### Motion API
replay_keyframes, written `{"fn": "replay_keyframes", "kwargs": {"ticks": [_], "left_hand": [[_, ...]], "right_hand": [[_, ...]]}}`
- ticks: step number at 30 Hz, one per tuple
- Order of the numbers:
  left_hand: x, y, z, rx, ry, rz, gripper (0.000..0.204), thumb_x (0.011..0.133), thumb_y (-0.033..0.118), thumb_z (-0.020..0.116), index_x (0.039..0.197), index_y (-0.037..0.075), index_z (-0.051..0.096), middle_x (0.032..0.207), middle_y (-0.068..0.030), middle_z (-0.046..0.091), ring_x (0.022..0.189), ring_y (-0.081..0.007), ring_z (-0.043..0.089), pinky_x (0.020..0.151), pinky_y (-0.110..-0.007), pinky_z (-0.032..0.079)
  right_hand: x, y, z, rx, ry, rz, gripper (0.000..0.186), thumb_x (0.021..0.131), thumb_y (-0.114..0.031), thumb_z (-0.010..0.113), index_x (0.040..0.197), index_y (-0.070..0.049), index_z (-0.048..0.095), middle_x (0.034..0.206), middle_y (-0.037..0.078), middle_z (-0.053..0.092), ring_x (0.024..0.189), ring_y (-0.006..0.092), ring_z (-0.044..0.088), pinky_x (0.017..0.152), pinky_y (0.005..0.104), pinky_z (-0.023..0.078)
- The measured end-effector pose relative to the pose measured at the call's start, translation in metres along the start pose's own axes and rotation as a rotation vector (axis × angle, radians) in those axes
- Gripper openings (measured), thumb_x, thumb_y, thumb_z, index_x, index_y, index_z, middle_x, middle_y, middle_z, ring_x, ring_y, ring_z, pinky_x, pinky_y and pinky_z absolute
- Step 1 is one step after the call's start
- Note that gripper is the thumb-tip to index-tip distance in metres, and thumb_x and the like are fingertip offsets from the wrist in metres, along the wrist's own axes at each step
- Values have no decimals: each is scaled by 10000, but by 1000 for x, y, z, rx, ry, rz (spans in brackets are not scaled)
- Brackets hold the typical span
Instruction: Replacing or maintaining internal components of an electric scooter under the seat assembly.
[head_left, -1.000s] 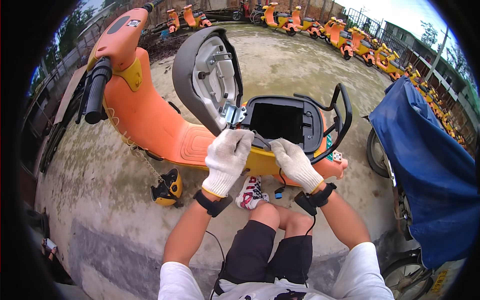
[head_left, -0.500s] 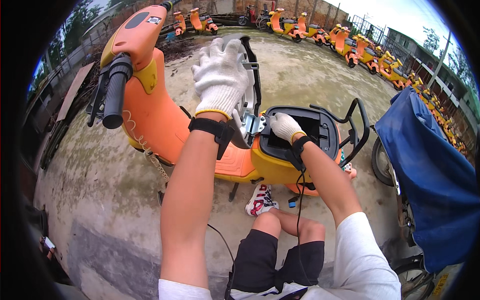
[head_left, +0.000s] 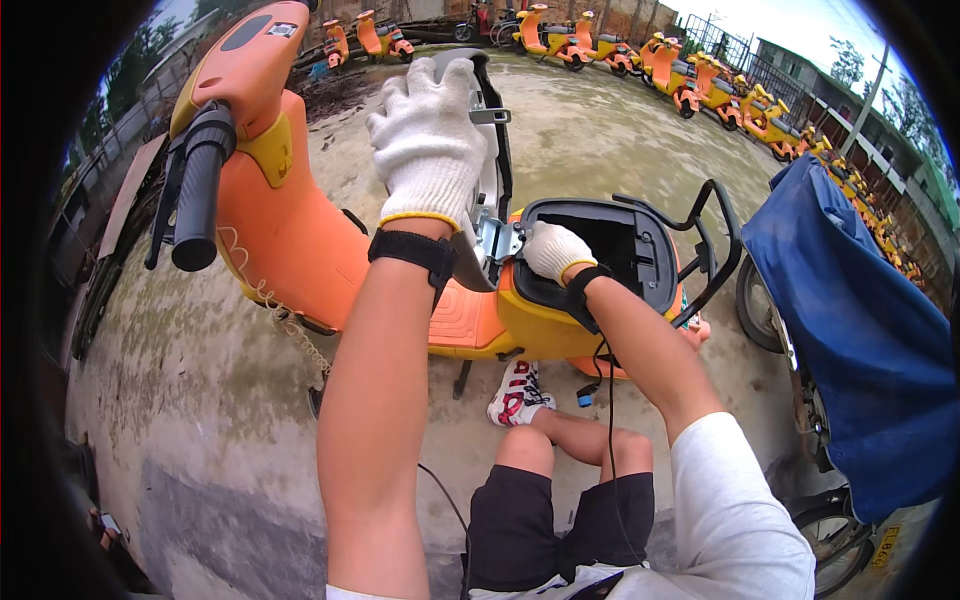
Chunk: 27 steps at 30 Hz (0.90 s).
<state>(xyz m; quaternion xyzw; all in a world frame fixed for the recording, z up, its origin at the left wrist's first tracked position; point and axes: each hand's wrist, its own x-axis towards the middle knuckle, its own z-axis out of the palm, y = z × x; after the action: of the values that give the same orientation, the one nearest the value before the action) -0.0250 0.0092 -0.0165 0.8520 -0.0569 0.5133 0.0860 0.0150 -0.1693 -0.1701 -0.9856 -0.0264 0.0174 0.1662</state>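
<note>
I'm seeing the hands newly apart: the left hand (head_left: 428, 140) is lying splayed on the raised seat (head_left: 476, 268) left of the hinge (head_left: 495, 240), probably steadying it; the right hand (head_left: 556, 250) is curling beside the hinge, grip hidden.

A person's left arm (head_left: 375, 420) reaches up and forward, the left grip (head_left: 432, 140) raised in a white knit glove (head_left: 435, 190), back of the hand showing and fingers parted. The right arm (head_left: 645, 350) angles inward, its gloved right grip (head_left: 556, 250) held lower with knuckles rounded and fingertips hidden. Dark straps (head_left: 412, 256) circle both wrists (head_left: 428, 228).
</note>
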Motion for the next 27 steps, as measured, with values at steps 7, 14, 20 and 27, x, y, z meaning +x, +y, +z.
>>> {"fn": "replay_keyframes", "kwargs": {"ticks": [7,14,20,27], "left_hand": [[-1,-9,5,37,25,43,380,837,92,631,1193,216,583,1313,-88,558,1173,-340,577,929,-482,508],[-1,-11,5,-8,54,89,298,822,105,647,1103,196,610,1165,-63,604,1081,-323,604,877,-471,516],[1,-9,7,-126,109,75,338,780,97,678,1099,202,640,1137,-49,616,1045,-300,623,857,-449,525],[-12,-9,-3,-107,103,65,369,770,109,690,1124,204,646,1145,-49,621,1049,-298,625,862,-447,525]], "right_hand": [[1,9,-13,-139,-3,-201,319,937,-237,497,1048,-1,682,1004,241,698,967,403,672,835,468,539],[3,14,-14,-147,17,-292,296,930,-233,515,1002,6,672,906,248,697,887,406,681,779,474,538],[2,12,-7,-274,72,-246,251,913,-226,561,1008,-19,664,786,197,698,768,361,702,672,458,550],[10,20,-8,-367,11,-354,190,824,-153,648,960,-24,678,757,187,694,730,348,703,622,440,547]]}}
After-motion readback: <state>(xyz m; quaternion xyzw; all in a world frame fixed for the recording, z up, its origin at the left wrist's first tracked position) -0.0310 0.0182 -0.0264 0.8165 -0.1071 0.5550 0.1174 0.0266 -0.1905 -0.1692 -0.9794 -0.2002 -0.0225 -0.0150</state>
